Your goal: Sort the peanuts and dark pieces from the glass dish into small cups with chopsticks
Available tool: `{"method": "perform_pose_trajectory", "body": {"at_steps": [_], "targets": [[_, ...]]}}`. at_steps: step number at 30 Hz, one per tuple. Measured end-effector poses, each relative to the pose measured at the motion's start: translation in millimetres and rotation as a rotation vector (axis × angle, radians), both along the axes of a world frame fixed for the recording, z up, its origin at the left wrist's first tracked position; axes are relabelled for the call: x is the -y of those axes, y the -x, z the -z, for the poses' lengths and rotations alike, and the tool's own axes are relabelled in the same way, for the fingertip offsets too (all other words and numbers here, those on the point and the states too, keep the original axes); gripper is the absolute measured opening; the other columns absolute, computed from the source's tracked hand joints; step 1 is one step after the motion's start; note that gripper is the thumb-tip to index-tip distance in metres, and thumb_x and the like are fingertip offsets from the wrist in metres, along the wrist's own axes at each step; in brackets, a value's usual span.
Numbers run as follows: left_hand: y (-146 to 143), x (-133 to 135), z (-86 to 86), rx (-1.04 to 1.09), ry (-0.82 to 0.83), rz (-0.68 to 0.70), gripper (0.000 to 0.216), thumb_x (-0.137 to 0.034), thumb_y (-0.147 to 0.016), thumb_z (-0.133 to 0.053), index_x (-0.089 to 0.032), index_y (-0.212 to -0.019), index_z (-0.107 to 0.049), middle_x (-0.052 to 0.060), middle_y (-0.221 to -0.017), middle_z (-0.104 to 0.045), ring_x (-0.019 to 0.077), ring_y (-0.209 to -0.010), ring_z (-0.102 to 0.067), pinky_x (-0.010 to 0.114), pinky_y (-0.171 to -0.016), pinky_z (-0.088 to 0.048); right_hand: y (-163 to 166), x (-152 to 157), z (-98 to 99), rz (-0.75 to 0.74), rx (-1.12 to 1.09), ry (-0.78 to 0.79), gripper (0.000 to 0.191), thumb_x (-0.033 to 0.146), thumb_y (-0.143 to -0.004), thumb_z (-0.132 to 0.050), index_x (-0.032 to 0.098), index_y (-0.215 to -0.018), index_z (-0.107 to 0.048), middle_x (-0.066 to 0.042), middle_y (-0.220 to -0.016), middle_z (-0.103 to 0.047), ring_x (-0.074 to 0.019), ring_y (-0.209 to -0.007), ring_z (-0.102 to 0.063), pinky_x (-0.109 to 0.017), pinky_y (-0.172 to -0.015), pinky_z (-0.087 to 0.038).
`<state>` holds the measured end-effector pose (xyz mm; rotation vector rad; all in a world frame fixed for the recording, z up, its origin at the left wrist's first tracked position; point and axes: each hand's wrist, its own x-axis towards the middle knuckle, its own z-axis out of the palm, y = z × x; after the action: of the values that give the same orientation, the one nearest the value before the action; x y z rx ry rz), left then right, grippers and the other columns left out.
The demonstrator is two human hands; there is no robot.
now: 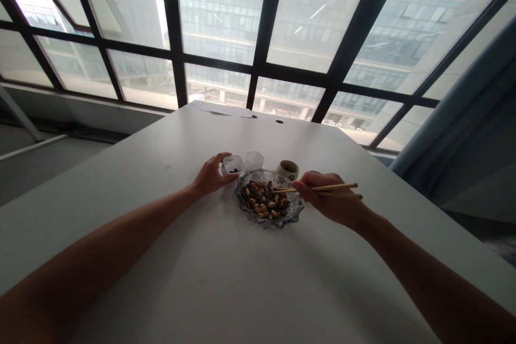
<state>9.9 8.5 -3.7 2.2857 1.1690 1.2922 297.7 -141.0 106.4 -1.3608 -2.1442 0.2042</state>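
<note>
Chopsticks [336,187] down in the nut bowl [292,217]

Head view: nut bowl mid tabletop [193,274], well inside both side edges. Right hand [326,199] clamped on chopsticks, tips among the nuts [263,206]; left hand [207,176], apart from it, gripping a translucent cup [233,163] beside the bowl's rim. Judgement: light, even pinch; steady cup.

Nuts [264,208] lie in the bowl [296,215] before the cup [287,171].

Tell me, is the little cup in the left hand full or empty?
Neither: the white cup in the left hand holds a few dark pieces low down, and the wall above them shows bare.
</note>
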Motion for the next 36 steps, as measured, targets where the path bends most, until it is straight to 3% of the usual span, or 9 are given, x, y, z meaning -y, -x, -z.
{"method": "perform_pose_trajectory", "body": {"at_steps": [8, 14, 19, 25, 36], "targets": [[-1, 1, -0.6, -0.006, 0.003, -0.003, 0.067, -0.049, -0.071, -0.077, -0.019, -0.126, -0.057, 0.012, -0.118, -0.07, 0.0271, -0.101, -0.067, 0.042, -0.087, -0.055, 1, -7, -2.2, -0.06, -0.016, 0.059, 0.048, 0.057, -0.095, -0.05, 0.021, -0.064, -0.057, -0.001, -0.052, -0.061, -0.0116, -0.044, -0.052, -0.024, -0.044, -0.039], [-1, 2, -0.9, -0.013, -0.011, 0.008, 0.066, -0.048, -0.071, -0.077, -0.02, -0.127, -0.057, 0.012, -0.121, -0.069, 0.0275, -0.103, -0.066, 0.042, -0.089, -0.055, -5, -5, -8.3, 0.052, -0.112, 0.055, 0.05, 0.063, -0.092, -0.052, 0.021, -0.064, -0.057, -0.004, -0.054, -0.067, -0.0148, -0.046, -0.061, -0.024, -0.044, -0.046], [0, 2, -1.4, -0.026, -0.023, 0.0, 0.065, -0.048, -0.072, -0.076, -0.019, -0.127, -0.057, 0.012, -0.12, -0.069, 0.0279, -0.102, -0.066, 0.043, -0.088, -0.055, -6, -3, 1.9, 0.128, -0.2, 0.01, 0.051, 0.064, -0.089, -0.056, 0.02, -0.065, -0.06, -0.005, -0.054, -0.067, -0.0158, -0.046, -0.062, -0.025, -0.045, -0.048], [-1, 1, -1.6, -0.03, -0.026, -0.001, 0.065, -0.047, -0.072, -0.077, -0.019, -0.127, -0.056, 0.012, -0.121, -0.068, 0.0276, -0.103, -0.066, 0.042, -0.087, -0.055, 0, -7, 16.3, 0.111, -0.292, 0.016, 0.046, 0.062, -0.086, -0.063, 0.019, -0.07, -0.065, -0.005, -0.057, -0.068, -0.017, -0.048, -0.064, -0.027, -0.046, -0.048], [0, 1, -1.3, -0.038, -0.043, 0.005, 0.066, -0.048, -0.072, -0.077, -0.018, -0.127, -0.056, 0.012, -0.121, -0.068, 0.0271, -0.102, -0.066, 0.04, -0.086, -0.055, 2, -7, 27.2, 0.026, -0.159, -0.105, 0.042, 0.054, -0.091, -0.061, 0.018, -0.071, -0.069, -0.003, -0.058, -0.067, -0.0112, -0.048, -0.058, -0.022, -0.047, -0.041]]}}
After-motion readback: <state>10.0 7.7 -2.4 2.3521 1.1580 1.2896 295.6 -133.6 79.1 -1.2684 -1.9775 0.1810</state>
